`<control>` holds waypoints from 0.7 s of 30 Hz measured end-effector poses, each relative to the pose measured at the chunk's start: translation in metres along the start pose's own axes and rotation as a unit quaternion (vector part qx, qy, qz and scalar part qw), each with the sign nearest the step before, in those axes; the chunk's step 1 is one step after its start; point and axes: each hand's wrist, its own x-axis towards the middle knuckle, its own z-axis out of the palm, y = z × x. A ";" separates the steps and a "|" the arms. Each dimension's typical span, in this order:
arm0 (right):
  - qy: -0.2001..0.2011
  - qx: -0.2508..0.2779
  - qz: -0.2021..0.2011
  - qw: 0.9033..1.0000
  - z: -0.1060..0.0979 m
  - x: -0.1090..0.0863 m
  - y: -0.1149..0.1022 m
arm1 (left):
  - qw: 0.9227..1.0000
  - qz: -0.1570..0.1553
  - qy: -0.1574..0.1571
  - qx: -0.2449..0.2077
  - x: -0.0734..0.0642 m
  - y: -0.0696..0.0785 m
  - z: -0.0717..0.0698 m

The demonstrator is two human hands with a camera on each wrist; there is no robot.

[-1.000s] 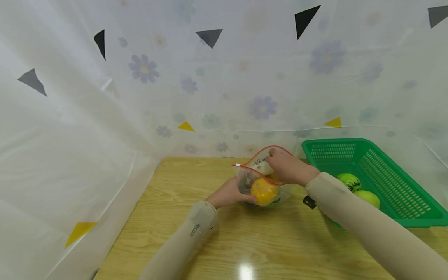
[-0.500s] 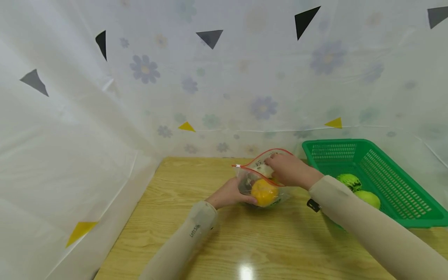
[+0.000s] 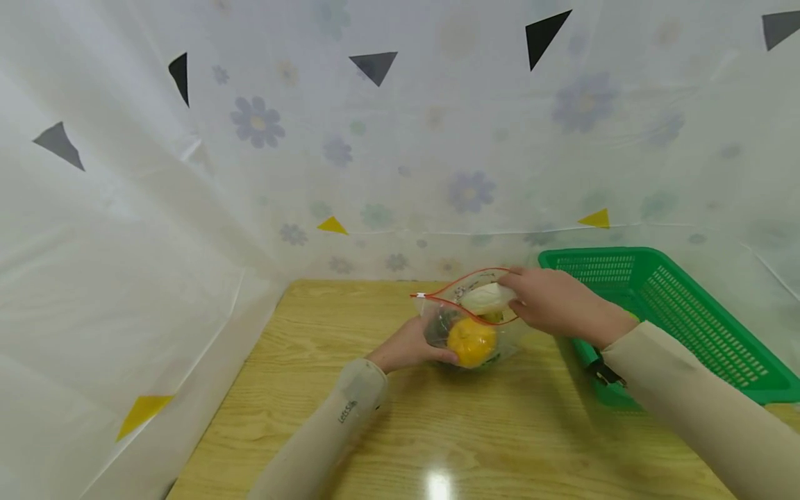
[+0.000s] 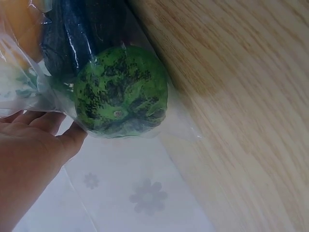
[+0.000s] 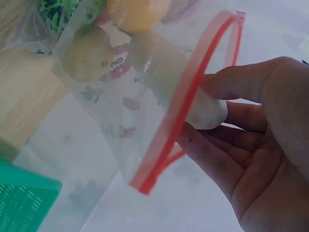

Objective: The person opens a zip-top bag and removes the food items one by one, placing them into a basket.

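Note:
A clear zip bag (image 3: 440,321) with a red slider strip stands on the table, its mouth gaping to the right. My left hand (image 3: 409,347) grips the bag from the left, thumb over its front near an orange-yellow round fruit (image 3: 471,342). At the mouth, my right hand (image 3: 556,298) holds the end of a pale, long vegetable like a white radish (image 3: 489,297), thumb and fingers round its tip beside the red strip (image 5: 190,92). In the left wrist view, a green, dark-mottled round fruit (image 4: 120,92) and a dark long vegetable (image 4: 77,34) show inside the bag.
A green perforated basket (image 3: 706,333) stands at the right, partly behind my right forearm. The wooden table (image 3: 300,347) meets a white flowered sheet (image 3: 400,173) at the back and left. A bit of yellow-green shows inside the basket.
My right hand has drawn back to the right from inside the bag, and the pale vegetable's end has moved right with it. The forearm now covers the basket's fruits. My left hand stays put.

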 end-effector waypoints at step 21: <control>0.164 0.041 0.039 0.985 -0.062 -0.096 0.044 | 1.000 0.007 -0.001 -0.010 0.000 0.002 -0.002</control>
